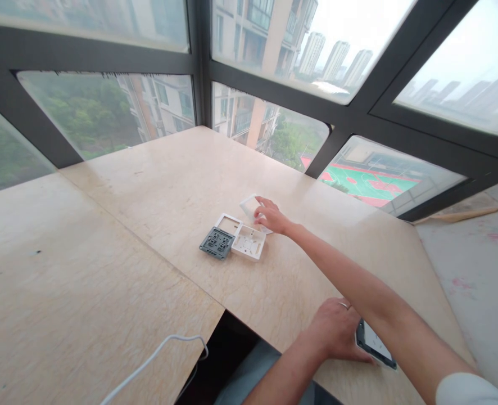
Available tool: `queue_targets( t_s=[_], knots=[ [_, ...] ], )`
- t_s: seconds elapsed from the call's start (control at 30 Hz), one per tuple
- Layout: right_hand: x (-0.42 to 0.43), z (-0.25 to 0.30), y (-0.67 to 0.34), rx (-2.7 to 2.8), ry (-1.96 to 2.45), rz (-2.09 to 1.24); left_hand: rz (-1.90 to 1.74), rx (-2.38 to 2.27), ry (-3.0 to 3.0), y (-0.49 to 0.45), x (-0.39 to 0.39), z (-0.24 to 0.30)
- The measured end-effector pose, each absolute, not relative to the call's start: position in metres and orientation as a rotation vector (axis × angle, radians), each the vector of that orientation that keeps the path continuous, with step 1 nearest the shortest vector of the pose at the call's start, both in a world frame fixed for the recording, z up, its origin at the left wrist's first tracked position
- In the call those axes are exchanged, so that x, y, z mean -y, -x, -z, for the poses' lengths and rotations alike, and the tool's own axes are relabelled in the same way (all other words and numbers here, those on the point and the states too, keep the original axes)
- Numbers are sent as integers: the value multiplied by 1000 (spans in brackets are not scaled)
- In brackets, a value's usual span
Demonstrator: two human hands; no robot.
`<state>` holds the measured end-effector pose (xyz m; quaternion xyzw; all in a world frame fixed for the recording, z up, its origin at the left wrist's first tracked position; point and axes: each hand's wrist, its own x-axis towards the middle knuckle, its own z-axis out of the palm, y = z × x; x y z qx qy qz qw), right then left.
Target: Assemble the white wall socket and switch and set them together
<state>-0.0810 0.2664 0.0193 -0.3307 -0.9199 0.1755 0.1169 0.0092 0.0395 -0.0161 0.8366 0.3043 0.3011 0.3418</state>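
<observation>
My right hand (pixel 270 215) reaches far across the marble counter (pixel 156 197), its fingers curled down on a white cover plate (pixel 249 205). Just in front of it lie a white switch box (pixel 249 243), a white frame (pixel 229 223) and a dark grey switch module (pixel 217 243), side by side. Close to my body, my left hand (pixel 335 329) rests fingers-down on the counter with a ring on one finger. It touches the edge of a phone (pixel 375 344) that lies flat under my right forearm.
A white cable (pixel 156 354) runs over the counter's front edge beside a dark gap (pixel 227 349). Large windows with dark frames (pixel 200 62) wrap round the counter's far side. A bare concrete ledge (pixel 480 264) lies to the right.
</observation>
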Motion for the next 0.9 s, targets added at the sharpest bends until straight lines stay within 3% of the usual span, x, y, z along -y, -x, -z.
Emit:
queue_targets(
  t_s=[0.27,0.57,0.9],
  knots=[
    [-232,-47,25,2398,1000,-580,-805,-803,-2087,-6,-39,12],
    [-130,-68,-99,2016,1231,-643,-822,-836,-1976,-1,-34,1],
    [-13,-55,-181,1715,1483,-689,-1179,-851,-1879,1,-27,12]
  ],
)
